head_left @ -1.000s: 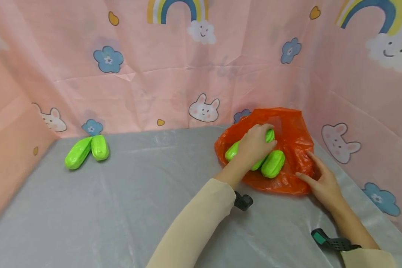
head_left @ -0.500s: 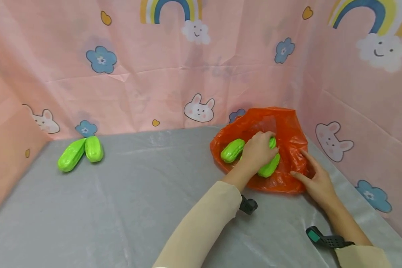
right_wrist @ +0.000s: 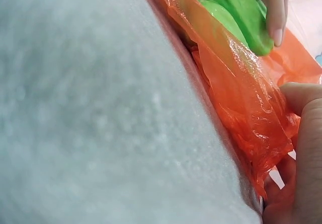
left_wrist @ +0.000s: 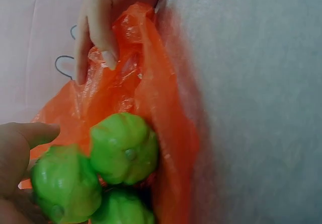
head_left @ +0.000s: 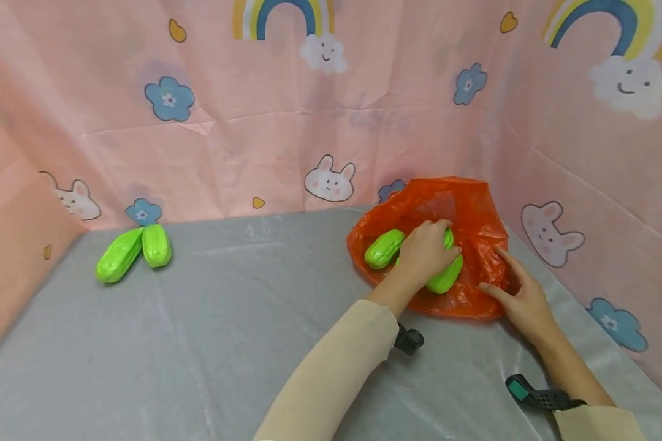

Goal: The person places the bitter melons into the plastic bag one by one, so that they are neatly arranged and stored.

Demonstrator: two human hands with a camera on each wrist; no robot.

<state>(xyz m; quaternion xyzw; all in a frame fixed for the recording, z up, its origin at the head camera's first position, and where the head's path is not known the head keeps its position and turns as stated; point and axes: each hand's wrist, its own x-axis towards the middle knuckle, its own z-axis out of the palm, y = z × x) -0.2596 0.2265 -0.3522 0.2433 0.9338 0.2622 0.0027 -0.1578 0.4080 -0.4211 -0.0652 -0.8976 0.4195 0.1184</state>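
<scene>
An orange-red plastic bag (head_left: 482, 239) lies with its mouth spread, several bright green, ribbed, oblong vegetables inside. My left hand (head_left: 426, 251) reaches in from above, its fingers curled round one green vegetable (left_wrist: 65, 183). Beside that one are a second green vegetable (head_left: 445, 277) and, left of my hand, a third (head_left: 384, 248). My palm and forearm hide part of the pile. At the bag's right side my right hand (head_left: 529, 306) holds the plastic, thumb (right_wrist: 302, 95) on the near face and fingers behind it.
Two more green vegetables (head_left: 117, 257) (head_left: 156, 246) lie touching at the back left of the grey-covered table (head_left: 226, 331). A pink printed curtain (head_left: 243, 122) rises along the back and both sides, close behind the bag.
My left hand has lowered the green vegetable deeper into the bag, and the ones beneath have shifted. My right hand keeps its hold on the bag. The camera view turned slightly right.
</scene>
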